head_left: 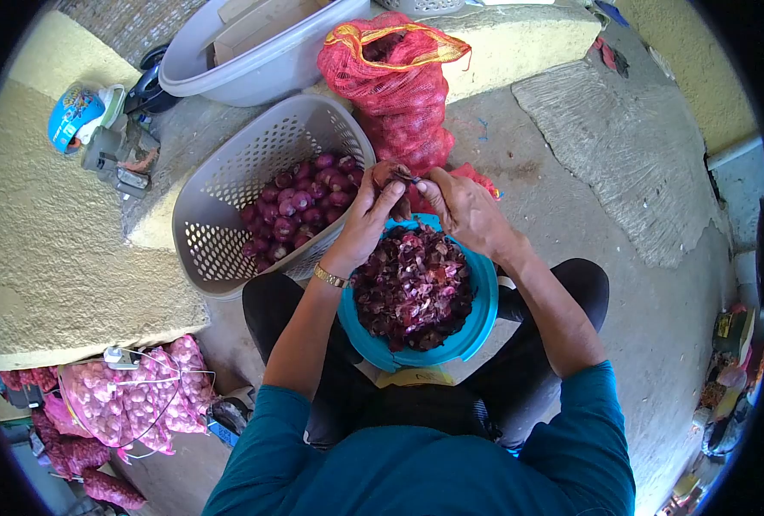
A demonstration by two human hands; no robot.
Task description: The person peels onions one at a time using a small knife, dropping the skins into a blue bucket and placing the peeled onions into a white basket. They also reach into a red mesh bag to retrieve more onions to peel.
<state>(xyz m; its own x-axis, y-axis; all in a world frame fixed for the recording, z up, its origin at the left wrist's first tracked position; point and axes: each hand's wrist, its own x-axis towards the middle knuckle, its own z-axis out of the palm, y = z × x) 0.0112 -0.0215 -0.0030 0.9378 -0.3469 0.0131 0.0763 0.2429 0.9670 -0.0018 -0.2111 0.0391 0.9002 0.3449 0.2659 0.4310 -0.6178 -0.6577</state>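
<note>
An onion (386, 175) with brownish, loose dry skin is held in my left hand (363, 217), the fingers closed round it. Opposite, my right hand (466, 211) pinches the dark dry end of the same onion between thumb and forefinger. Just below both hands stands a turquoise basin (483, 301) between my legs, heaped with onion skins (412, 284). To the left, a grey perforated basket (218, 181) holds many shiny purple onions (300, 202). Beyond my hands, a red mesh sack (399, 103) with its yellow-edged mouth open bulges with onions.
A large grey tub (270, 56) with cardboard in it stands at the back on a step. Mesh sacks of pale bulbs (137, 391) lie at lower left. A blue patterned bowl (74, 116) sits on the left ledge. Assorted goods (730, 374) line the right edge.
</note>
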